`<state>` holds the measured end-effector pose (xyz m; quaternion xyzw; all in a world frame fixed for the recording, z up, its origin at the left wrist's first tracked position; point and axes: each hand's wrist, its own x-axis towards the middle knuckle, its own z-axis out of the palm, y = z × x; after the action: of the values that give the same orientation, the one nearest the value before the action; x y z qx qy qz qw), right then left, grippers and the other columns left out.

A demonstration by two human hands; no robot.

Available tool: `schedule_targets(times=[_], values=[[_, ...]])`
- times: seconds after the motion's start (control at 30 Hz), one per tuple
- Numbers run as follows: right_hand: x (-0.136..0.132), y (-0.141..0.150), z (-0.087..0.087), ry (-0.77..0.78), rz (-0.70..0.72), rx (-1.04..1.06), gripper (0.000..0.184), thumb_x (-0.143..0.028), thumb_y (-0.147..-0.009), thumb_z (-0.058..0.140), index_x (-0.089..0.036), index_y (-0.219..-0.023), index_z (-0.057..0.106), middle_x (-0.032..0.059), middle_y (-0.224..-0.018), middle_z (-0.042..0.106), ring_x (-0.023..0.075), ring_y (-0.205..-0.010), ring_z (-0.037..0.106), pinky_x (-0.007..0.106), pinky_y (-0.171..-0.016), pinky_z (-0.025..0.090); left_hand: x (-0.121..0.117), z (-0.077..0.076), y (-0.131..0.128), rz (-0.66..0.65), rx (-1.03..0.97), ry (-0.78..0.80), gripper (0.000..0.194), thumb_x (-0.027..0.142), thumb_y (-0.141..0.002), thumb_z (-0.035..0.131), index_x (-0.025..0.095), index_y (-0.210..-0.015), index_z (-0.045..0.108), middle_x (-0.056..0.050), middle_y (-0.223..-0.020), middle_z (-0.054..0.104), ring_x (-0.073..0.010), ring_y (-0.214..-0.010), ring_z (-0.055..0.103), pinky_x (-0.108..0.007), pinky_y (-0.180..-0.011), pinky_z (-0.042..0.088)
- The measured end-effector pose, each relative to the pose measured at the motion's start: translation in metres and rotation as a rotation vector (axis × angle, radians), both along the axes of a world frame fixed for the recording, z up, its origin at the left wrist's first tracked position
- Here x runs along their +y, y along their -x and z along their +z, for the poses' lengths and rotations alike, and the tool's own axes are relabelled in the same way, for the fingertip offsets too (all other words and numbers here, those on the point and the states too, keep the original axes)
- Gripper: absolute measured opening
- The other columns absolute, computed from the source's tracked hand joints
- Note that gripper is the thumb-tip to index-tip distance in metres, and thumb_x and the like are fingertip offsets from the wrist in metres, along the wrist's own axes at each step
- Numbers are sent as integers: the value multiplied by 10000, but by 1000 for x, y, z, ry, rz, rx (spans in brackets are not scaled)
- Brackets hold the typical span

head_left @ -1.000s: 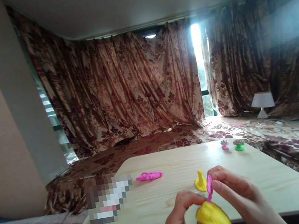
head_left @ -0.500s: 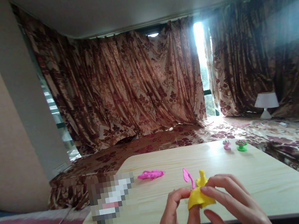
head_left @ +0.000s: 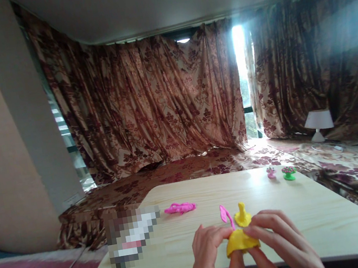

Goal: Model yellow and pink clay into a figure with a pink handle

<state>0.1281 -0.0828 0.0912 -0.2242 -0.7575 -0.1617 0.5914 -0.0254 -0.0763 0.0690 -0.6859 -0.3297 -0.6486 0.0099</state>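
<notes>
Between my two hands is a yellow dome-shaped piece of modelling clay (head_left: 241, 240), like a small cap. My left hand (head_left: 213, 254) pinches its left side, index finger on top and thumb beneath. At the right side, my right hand (head_left: 282, 245) grips it the same way, thumb tip under the lower edge. A thin pink clay tool or strip (head_left: 226, 216) with a leaf-shaped end stands just behind the dome; its contact there is hidden. Beyond it, a yellow clay stand (head_left: 242, 215) with a round base and upright stem rests on the table.
On the pale wooden table (head_left: 330, 218) a pink clay lump (head_left: 180, 208) lies left of centre. A small pink mushroom shape (head_left: 271, 173) and a green one with dotted cap (head_left: 289, 173) stand far right. A blurred-out flat object (head_left: 134, 237) with a black cable lies left.
The yellow dome has come down slightly toward me, showing more of the yellow stand behind it. My right thumb has moved up against the dome's underside.
</notes>
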Motion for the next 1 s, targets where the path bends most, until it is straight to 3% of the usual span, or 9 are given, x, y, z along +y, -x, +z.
schedule_targets(times=[0.23,0.47,0.63,1.0], values=[[2,-2,1,-26,14,-35,222,8,-717,616,-137,-875,670,90,-805,635,195,-790,570,330,-655,543,2,-5,-5,34,-20,12,327,66,-717,574,304,-938,613,45,-850,690,-191,-822,616,-406,-972,327],[4,-4,-10,56,-119,12,328,-56,-745,611,-137,-1062,620,121,-944,606,221,-893,573,352,-717,549,-1,-6,-10,11,-179,109,260,92,-708,576,289,-870,630,25,-857,700,-216,-891,627,-392,-961,385],[-1,-9,-7,15,-66,-44,300,12,-730,605,-150,-980,641,95,-878,611,209,-872,558,340,-702,543,-4,-5,-14,-8,-228,111,340,58,-640,539,305,-850,640,61,-834,700,-198,-849,650,-384,-983,394],[0,-2,-5,-7,-50,28,335,21,-714,620,-151,-999,649,90,-844,624,196,-821,564,331,-664,553,1,-13,-12,39,-248,134,225,99,-671,579,263,-809,647,15,-827,711,-228,-897,640,-413,-988,393]])
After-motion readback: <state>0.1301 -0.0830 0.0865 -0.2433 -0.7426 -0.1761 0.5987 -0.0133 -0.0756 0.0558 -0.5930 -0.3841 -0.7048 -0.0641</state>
